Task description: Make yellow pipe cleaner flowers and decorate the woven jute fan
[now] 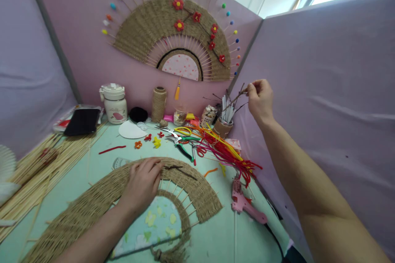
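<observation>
My right hand (261,98) is raised at the right, thumb and fingers pinched on a thin brown twig (236,98). The twig hangs over a brown pot (222,128) that holds white sticks (227,111) and more twigs. My left hand (144,181) lies with fingers stretched out on a woven twine fan (203,191) on the table. By its fingertips, a short dark forked twig (182,169) rests on the weave. The fan's inner half-circle is covered in light blue flowered cloth (154,222), and a twine tassel (173,250) shows at its lower edge.
A pink glue gun (245,203) lies right of the fan, its cord trailing down. Behind the fan are green-handled pliers (185,153), colourful pipe cleaners (222,146), a twine spool (159,104) and a white jar (114,104). Reed sticks (46,168) cover the left. A finished fan (138,28) hangs on the wall.
</observation>
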`<move>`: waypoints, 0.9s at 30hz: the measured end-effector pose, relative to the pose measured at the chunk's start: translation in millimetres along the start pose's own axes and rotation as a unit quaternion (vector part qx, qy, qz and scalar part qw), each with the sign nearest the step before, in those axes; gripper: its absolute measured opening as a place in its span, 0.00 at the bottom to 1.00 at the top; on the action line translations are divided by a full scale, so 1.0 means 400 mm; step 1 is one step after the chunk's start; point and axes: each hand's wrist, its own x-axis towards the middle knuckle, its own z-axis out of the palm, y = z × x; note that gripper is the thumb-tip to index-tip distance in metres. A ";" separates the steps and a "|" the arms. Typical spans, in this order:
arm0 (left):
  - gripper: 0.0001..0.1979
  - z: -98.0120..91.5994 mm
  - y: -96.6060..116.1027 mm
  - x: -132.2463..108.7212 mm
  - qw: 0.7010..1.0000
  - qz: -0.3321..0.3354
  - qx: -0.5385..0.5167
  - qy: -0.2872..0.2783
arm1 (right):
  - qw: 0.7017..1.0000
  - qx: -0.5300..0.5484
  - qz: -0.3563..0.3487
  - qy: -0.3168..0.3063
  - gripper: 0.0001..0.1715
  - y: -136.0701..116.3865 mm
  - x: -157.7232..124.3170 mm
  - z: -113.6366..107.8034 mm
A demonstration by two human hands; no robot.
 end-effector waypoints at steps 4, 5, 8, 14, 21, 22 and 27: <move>0.15 -0.038 0.018 0.016 0.997 -0.024 -0.059 0.049 | 0.960 0.153 0.128 -0.198 0.11 -0.107 -0.099 0.032; 0.15 -0.051 0.027 0.021 0.993 -0.038 -0.092 0.060 | 0.942 0.178 0.151 -0.241 0.12 -0.134 -0.130 0.042; 0.14 -0.097 0.066 0.038 0.965 -0.103 -0.234 0.051 | 0.889 0.239 0.183 -0.345 0.15 -0.212 -0.226 0.070; 0.14 -0.148 0.169 0.055 0.802 -0.248 -0.540 -0.060 | 0.822 0.294 0.200 -0.444 0.15 -0.328 -0.379 0.117; 0.11 -0.121 0.118 0.032 0.676 -0.345 -0.643 0.102 | 0.860 0.287 0.207 -0.368 0.19 -0.318 -0.439 0.094; 0.11 -0.120 0.099 0.030 0.655 -0.355 -0.648 0.159 | 0.874 0.273 0.201 -0.347 0.18 -0.308 -0.443 0.077; 0.14 -0.107 0.055 0.017 0.621 -0.364 -0.647 0.251 | 0.896 0.194 0.167 -0.363 0.13 -0.304 -0.506 -0.018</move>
